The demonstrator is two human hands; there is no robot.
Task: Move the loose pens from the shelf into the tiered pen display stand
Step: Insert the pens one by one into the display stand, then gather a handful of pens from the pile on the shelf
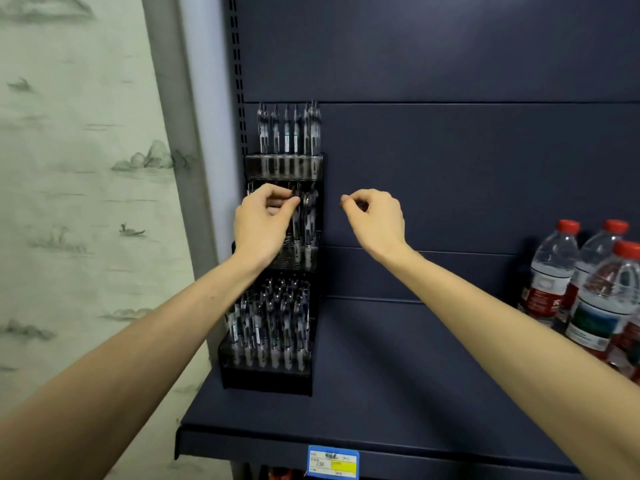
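Observation:
A black tiered pen display stand (266, 375) sits at the left end of the dark blue shelf (398, 375). Its top tier holds a row of clear pens (287, 133) and the bottom tier is packed with several pens (270, 317). My left hand (263, 223) is at the middle tier, thumb and forefinger pinching the top of a pen (297, 216) that stands there beside a few others. To the right of the stand, my right hand (377, 216) hovers in the air with curled fingers, fingertips together, nothing visible in it. No loose pens show on the shelf.
Several red-capped water bottles (588, 289) stand at the shelf's right end. A blue and yellow price tag (333, 461) hangs on the front edge. A painted wall (69, 202) borders the rack on the left.

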